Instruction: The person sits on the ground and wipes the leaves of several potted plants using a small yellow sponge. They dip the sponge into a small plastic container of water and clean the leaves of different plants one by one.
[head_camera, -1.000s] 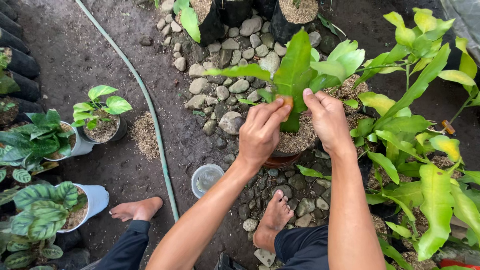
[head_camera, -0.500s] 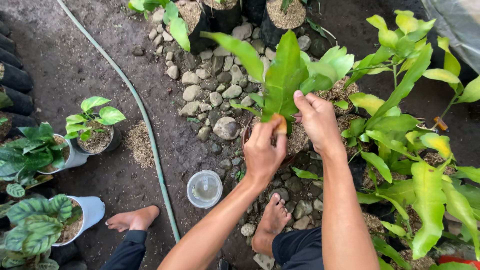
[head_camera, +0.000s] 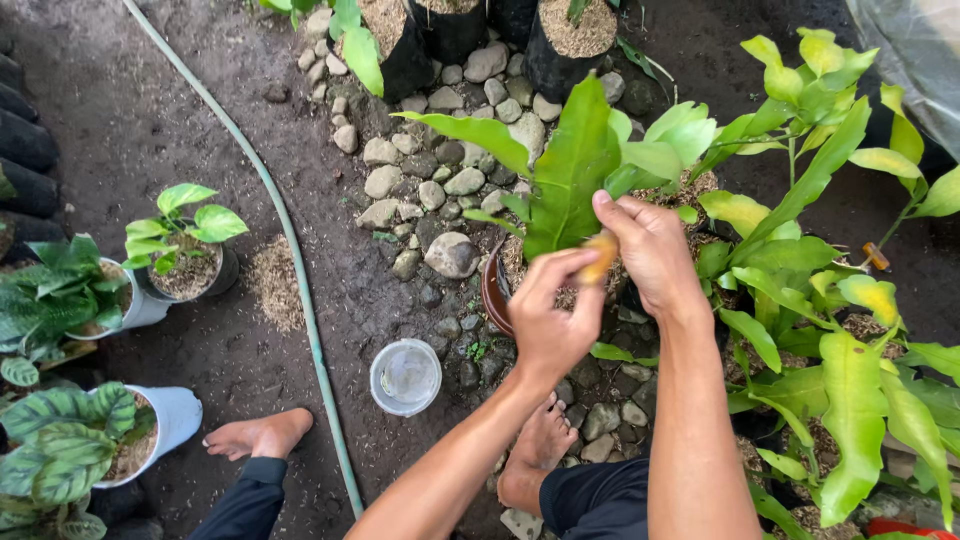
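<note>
A broad-leafed green plant (head_camera: 575, 165) grows in a brown pot (head_camera: 493, 295) on a strip of stones. Both my hands are raised over the pot. My left hand (head_camera: 550, 315) pinches the lower end of a yellowed, withered leaf piece (head_camera: 601, 257). My right hand (head_camera: 650, 250) sits just right of it, fingers curled at the leaf's upper end by the plant's base. Whether the leaf is still attached to the plant is hidden by my fingers. My bare feet rest below, the left foot (head_camera: 258, 435) on dark soil, the right foot (head_camera: 535, 450) on stones.
A small clear round container (head_camera: 405, 376) stands on the soil left of the pot. A green hose (head_camera: 290, 250) runs diagonally across the ground. Potted plants (head_camera: 185, 240) line the left edge, black grow bags (head_camera: 560, 40) stand at the top, and leafy green plants (head_camera: 840, 300) crowd the right.
My hands have risen slightly from the pot's soil and drawn together on the yellowed leaf piece. The view has shifted a little so the container and stones sit lower.
</note>
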